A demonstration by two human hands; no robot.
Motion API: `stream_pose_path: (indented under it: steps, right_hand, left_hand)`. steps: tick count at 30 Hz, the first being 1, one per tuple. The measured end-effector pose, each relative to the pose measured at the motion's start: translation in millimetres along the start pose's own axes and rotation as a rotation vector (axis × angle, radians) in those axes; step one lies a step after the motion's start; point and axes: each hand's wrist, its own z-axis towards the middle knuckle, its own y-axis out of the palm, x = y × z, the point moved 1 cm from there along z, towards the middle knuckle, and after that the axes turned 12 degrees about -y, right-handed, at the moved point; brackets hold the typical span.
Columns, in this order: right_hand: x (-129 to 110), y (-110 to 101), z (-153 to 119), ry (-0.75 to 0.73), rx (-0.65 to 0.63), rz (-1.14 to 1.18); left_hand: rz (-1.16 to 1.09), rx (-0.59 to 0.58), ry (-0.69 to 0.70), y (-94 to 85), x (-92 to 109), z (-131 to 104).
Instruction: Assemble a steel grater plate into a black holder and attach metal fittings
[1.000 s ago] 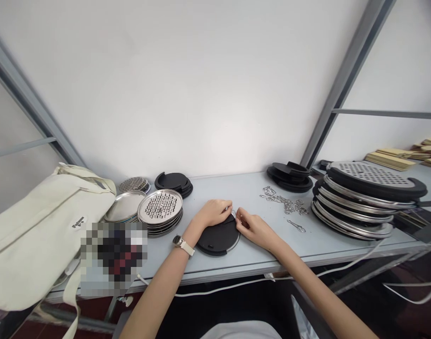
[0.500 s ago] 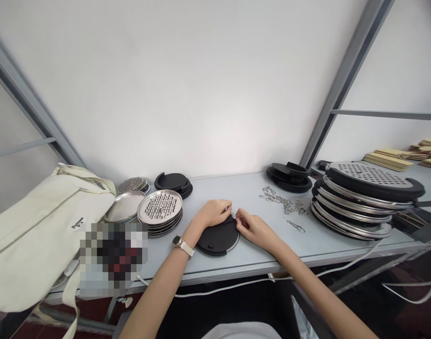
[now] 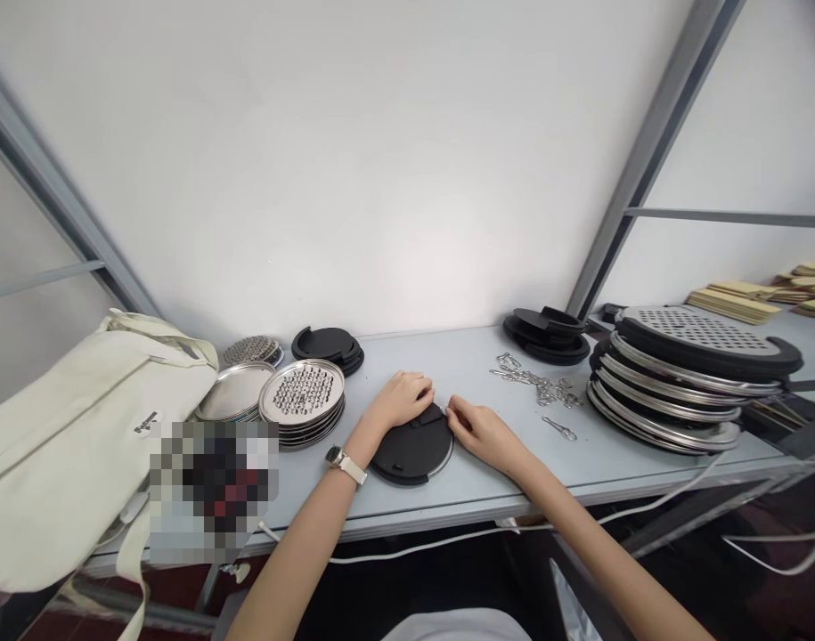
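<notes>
A round black disc lies on the table in front of me, with a small dark tab near its top edge. My left hand rests on the upper left of the disc, fingers curled over its rim. At the upper right edge, my right hand pinches a small metal clip, mostly hidden by the fingertips. To the right lie a pile of metal clips and a single clip. Left of the disc stands a stack of round metal graters.
A tall stack of metal and black discs stands at the right. Black holders and more black discs are near the wall. A cream bag is at the left, and yellow packs are at the far right.
My left hand has shifted slightly up and left, showing more of the dark tab. My right hand has barely moved at the disc's edge.
</notes>
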Motion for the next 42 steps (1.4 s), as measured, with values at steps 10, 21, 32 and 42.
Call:
stream_pose_path:
  steps: [10,21,32,42]
  right_hand:
    - [4,3,3,0.042,0.021,0.016]
    - [1,3,11,0.053,0.003,0.045]
    - [-2,1,4,0.022,-0.022,0.001]
    - [0,1,2,0.016,-0.016,-0.023]
  left_hand:
    - [0.002,-0.057,-0.046,1.5,-1,1]
    - [0.016,-0.089,-0.073,1.3,-1,1]
    - [0.045,-0.064,-0.081,1.6,-1,2]
    - [0.064,-0.036,-0.104,1.4,-3,2]
